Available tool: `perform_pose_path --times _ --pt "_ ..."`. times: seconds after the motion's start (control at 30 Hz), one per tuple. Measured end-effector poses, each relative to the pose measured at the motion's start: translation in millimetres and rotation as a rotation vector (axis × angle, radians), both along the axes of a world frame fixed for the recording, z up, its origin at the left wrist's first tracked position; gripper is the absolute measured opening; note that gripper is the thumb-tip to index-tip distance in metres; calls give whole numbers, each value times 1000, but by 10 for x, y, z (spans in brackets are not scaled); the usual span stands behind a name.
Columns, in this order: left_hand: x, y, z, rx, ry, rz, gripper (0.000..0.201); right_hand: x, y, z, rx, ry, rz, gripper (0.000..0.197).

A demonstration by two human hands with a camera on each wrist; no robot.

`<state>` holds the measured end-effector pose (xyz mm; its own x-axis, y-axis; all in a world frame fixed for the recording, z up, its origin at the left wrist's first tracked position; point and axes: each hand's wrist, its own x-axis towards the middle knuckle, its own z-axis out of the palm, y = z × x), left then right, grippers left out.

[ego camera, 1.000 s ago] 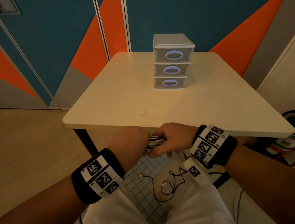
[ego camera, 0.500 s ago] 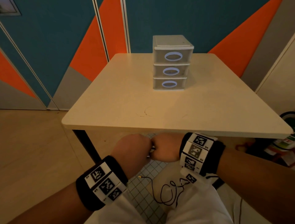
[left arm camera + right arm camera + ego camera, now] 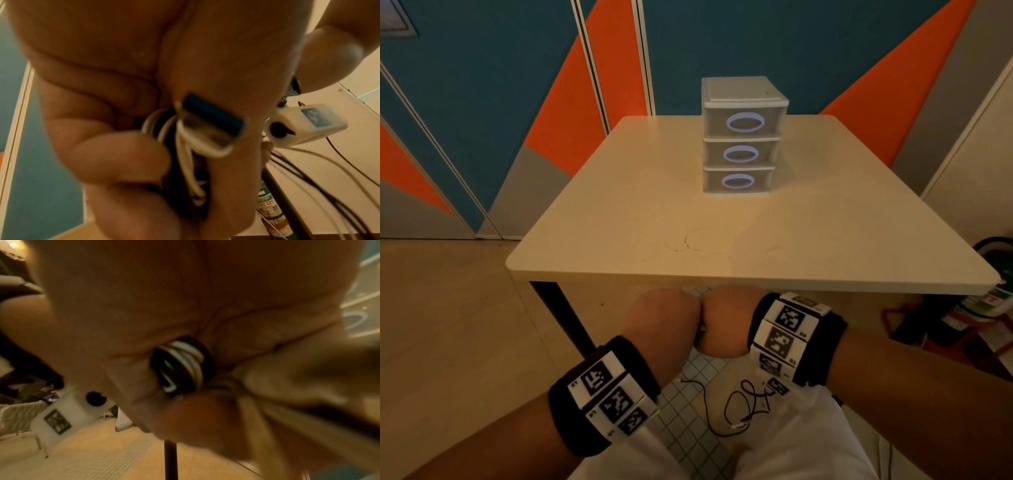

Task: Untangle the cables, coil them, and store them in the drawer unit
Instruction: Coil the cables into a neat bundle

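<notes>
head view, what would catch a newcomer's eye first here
First the two fists pressed together just below the table's near edge: left hand and right hand, both gripping one cable bundle of white and black loops with a blue-tipped USB plug. Next, the drawer unit, all three drawers closed, at the table's far side.

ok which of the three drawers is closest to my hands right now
The bottom drawer of the drawer unit: it sits lowest in the stack, resting nearest the table edge, beyond which both hands meet. All three look closed.
</notes>
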<state>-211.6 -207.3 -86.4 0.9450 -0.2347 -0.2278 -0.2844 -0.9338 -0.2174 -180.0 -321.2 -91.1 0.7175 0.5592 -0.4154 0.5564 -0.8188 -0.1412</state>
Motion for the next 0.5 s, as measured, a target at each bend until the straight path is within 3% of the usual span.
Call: perform_pose_path --times 0.13,0.27,0.33,0.4,0.5 --pt "-23 98 34 -170 -101 -23 25 24 -88 60 99 36 -52 32" --pt "23 312 73 -529 -142 -91 92 69 -255 211 283 142 -128 24" --pt "58 398 106 -761 -107 -70 109 120 -366 268 400 168 -204 22" --pt "71 468 116 -993 -10 -31 112 154 -480 333 556 192 -312 19" --pt "86 513 70 -1273 110 -72 91 144 -564 421 889 353 -449 17"
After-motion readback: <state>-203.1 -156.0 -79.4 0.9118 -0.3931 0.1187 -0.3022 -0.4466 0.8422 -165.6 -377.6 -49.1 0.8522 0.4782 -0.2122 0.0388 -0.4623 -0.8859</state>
